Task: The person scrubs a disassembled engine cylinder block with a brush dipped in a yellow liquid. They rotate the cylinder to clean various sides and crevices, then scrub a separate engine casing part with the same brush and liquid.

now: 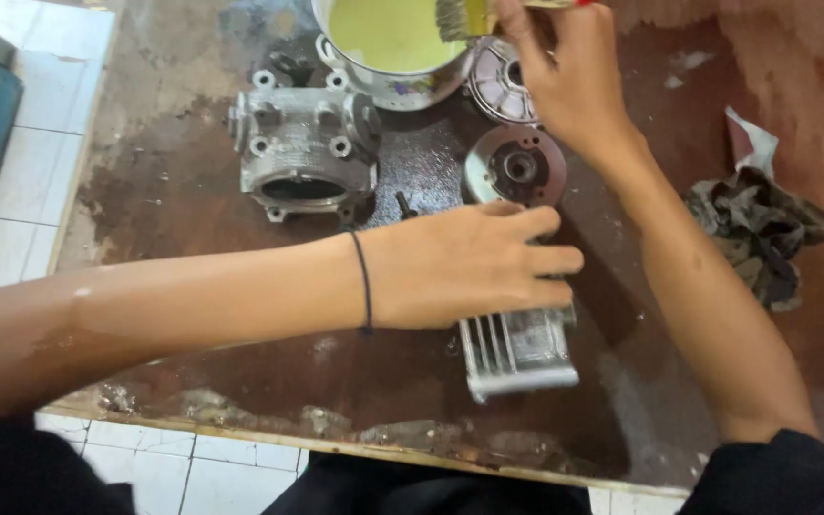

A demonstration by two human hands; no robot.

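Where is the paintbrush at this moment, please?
In the head view, the paintbrush is at the top centre, held in the right hand over the bowl of yellowish liquid.

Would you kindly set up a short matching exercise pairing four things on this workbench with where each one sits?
Things:
1. paintbrush
2. finned metal part
3. crumpled rag
4. metal housing

Places:
A. at the right edge of the bench
B. under the left hand
C. left of the bowl, untouched
D. in the right hand, over the pale yellow liquid

Pairs: 1-D, 2-B, 3-A, 4-C
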